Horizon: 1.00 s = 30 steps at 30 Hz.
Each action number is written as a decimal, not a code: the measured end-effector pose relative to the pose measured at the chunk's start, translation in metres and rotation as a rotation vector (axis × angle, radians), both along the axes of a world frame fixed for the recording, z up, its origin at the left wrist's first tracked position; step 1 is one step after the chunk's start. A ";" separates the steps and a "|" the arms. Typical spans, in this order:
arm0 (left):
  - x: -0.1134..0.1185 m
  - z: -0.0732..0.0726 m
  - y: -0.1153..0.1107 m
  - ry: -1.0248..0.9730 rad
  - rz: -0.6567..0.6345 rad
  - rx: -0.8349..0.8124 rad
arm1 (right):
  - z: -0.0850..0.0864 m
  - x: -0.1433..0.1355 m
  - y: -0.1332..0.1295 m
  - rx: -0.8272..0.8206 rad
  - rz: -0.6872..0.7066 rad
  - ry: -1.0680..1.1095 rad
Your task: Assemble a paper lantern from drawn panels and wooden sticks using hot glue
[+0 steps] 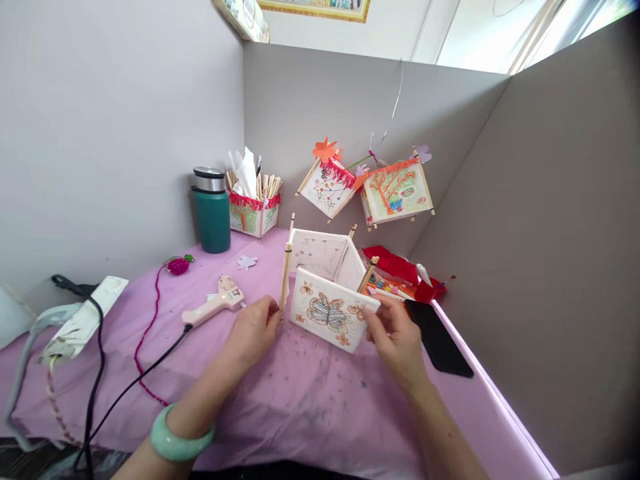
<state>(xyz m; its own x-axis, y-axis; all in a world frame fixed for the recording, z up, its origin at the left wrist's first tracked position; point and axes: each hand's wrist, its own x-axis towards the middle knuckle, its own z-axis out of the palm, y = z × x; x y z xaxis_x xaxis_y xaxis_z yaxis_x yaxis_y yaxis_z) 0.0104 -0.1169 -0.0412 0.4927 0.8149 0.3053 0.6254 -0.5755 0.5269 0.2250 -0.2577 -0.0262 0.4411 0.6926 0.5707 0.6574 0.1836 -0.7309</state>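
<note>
A four-sided paper lantern [327, 310] with wooden stick corners stands on the pink cloth, its front panel drawn with a grey butterfly and small orange ones. My left hand [257, 327] pinches the lower part of the front left wooden stick [285, 277]. Between that stick and the front panel's left edge a gap shows. My right hand [395, 333] holds the panel's right edge, thumb on the drawn face and fingers behind. The lantern's top is open, and its inner walls show faint drawings.
A pink glue gun [215, 303] with a black cord lies left, near a paper flower [247, 262]. Behind stand a green bottle [213, 213] and a decorated stick holder [255, 213]. Finished lanterns [397, 190] hang at the back. A black phone [440, 337] lies right, beside red material [393, 263].
</note>
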 end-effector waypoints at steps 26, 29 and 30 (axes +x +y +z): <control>0.061 0.089 -0.016 0.130 -0.451 0.710 | -0.003 0.008 0.009 -0.288 -0.074 -0.472; 0.074 0.087 -0.012 0.211 -0.474 0.555 | 0.017 0.015 0.004 -0.287 -0.049 -0.334; 0.075 0.087 -0.011 0.211 -0.463 0.522 | 0.024 0.017 0.003 -0.248 -0.068 -0.269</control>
